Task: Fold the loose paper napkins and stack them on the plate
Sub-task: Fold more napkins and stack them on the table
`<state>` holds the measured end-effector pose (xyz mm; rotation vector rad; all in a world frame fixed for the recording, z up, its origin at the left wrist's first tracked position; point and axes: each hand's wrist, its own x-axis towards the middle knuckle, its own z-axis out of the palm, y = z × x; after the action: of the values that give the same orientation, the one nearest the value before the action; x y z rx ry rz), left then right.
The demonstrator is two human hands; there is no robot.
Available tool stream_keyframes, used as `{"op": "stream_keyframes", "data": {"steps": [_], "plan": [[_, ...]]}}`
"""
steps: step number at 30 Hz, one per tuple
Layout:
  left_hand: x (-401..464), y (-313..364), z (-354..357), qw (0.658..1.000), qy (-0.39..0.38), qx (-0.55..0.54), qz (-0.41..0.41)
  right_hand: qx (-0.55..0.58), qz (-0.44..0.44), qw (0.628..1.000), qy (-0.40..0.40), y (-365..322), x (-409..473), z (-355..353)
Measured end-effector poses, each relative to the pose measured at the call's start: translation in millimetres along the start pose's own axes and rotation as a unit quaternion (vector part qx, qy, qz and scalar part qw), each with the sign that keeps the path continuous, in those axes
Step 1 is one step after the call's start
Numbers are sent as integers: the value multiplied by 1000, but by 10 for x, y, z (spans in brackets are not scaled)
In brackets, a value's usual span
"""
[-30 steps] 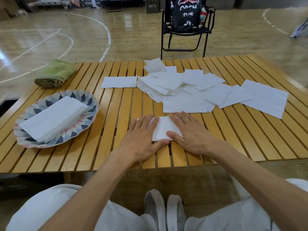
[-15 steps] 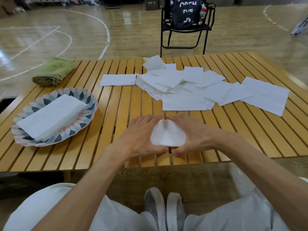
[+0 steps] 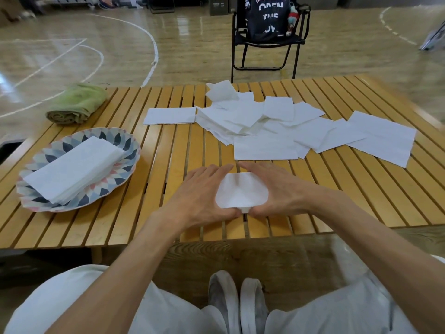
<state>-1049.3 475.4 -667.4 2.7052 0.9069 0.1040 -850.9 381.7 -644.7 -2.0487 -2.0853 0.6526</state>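
A white napkin (image 3: 241,192) lies at the lower middle of the frame on the slatted wooden desk (image 3: 154,189), near its front edge. Both hands frame it. The left hand (image 3: 202,194) covers its left side and the right hand (image 3: 279,189) its right side, fingers fairly straight and angled inward so the fingertips nearly meet beyond the napkin. The thumbs come together at its near edge, where a small bit of paper shows between them. Whether that grip pinches the paper or only presses it flat, I cannot tell.

Just beyond the fingertips, at the frame's centre and right, the loose napkins (image 3: 277,131) spread in an overlapping heap, the farthest sheet reaching toward the desk's right edge. One folded napkin (image 3: 169,115) lies apart at the heap's left.

At the left of the frame a patterned plate (image 3: 130,150) carries the stack (image 3: 72,168) of folded napkins, well apart from the hands. Above the plate, at the upper left, is a rolled green towel (image 3: 77,106).

Behind the desk, on the gym floor at the top of the frame, stands a black folding chair (image 3: 265,42) with a dark bag (image 3: 267,15) on it.
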Motion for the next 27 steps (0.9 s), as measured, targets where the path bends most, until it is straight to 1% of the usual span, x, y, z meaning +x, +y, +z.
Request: {"op": "stream_keyframes", "data": {"steps": [6,9,11,13,15,16,18,20,22,24,27], "plan": [[8,-3,14,1000,-10,13,3,-7,5,1000,6,33,46,35],[7,7,19,1000,-18,4,5,-5,5,1000,-5,44,43,54],[-3,16,26,1000,-23,-1,12,58,22,998,7,38,37,24],[-12,25,25,999,-29,-5,17,115,50,990,59,80,55,-16],[-19,29,11,999,-30,-4,16,71,74,990,93,143,81,-57],[-20,27,7,999,-33,-4,13,48,82,992,81,170,92,-62],[-18,29,11,999,-44,-1,8,55,96,992,55,210,94,-38],[-17,42,26,999,-48,-2,9,86,96,988,82,230,85,-25],[-24,60,21,999,-35,-14,15,107,98,980,133,234,103,-50],[-32,76,1,999,-14,-29,27,112,106,974,164,248,121,-88],[-44,112,-37,998,18,-43,38,45,115,981,147,346,126,-85]]}}
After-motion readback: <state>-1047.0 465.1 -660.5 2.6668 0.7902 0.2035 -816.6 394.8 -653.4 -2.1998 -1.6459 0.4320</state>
